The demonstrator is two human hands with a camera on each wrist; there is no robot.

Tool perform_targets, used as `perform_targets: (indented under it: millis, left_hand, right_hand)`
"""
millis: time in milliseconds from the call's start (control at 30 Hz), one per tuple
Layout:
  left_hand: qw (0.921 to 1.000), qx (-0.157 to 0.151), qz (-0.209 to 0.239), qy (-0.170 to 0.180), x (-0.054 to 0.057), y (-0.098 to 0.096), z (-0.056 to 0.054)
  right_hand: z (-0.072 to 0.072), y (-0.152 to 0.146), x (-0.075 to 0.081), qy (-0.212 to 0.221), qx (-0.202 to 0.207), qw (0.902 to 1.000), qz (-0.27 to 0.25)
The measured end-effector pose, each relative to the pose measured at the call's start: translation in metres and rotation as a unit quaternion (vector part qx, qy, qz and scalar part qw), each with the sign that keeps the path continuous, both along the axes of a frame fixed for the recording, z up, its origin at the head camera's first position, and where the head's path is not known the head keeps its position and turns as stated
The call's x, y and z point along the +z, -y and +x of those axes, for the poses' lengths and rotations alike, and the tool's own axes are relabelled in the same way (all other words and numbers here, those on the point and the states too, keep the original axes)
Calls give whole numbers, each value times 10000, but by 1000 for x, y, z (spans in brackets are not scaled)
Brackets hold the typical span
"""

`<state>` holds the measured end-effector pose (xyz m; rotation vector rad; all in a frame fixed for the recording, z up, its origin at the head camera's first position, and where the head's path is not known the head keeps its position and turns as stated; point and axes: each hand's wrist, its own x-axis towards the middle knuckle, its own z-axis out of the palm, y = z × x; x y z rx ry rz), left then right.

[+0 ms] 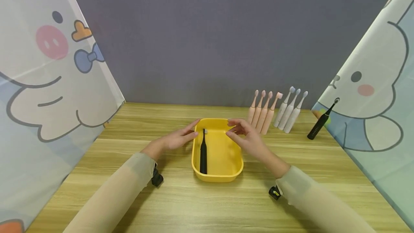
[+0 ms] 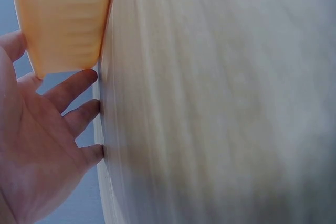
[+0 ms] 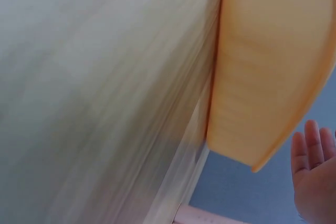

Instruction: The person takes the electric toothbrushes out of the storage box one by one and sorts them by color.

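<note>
A yellow tray (image 1: 218,178) sits on the wooden table, with a black electric toothbrush (image 1: 203,158) lying along its left side, brush head pointing away. My left hand (image 1: 174,140) is at the tray's upper left edge, its thumb at the rim. In the left wrist view the left hand's fingers (image 2: 81,116) are spread beside the tray's outer wall, several fingertips low at the tabletop. Over the tray's upper right rim hovers my right hand (image 1: 251,141), fingers loosely bent and holding nothing. The right wrist view shows the right hand (image 3: 315,187) with fingers extended, apart from the tray wall (image 3: 273,72).
Several pink electric toothbrushes (image 1: 261,118) stand in a row behind the right hand, beside three white ones (image 1: 287,114). Another black electric toothbrush (image 1: 320,125) is farther right. A grey panel (image 1: 207,46) closes off the back, and cartoon-printed cloths (image 1: 375,92) flank the table (image 1: 207,208).
</note>
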<state>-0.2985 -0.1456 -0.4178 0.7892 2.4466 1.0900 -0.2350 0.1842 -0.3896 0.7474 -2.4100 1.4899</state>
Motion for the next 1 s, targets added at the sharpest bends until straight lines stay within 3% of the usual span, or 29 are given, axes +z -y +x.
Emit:
perform_targets:
  millis: [200,433,1000]
  left_hand:
    - [10000,26,6,28,0,0,-1]
    - [9999,34,81,145,0,0,-1]
    - [9999,71,54,138,-2,1,-2]
  right_hand:
    - [-10,15,-1,80,-39,9996,272]
    - [-19,33,-3,188,59,9995,250]
    - [-27,54,-2,653,313,9958,564]
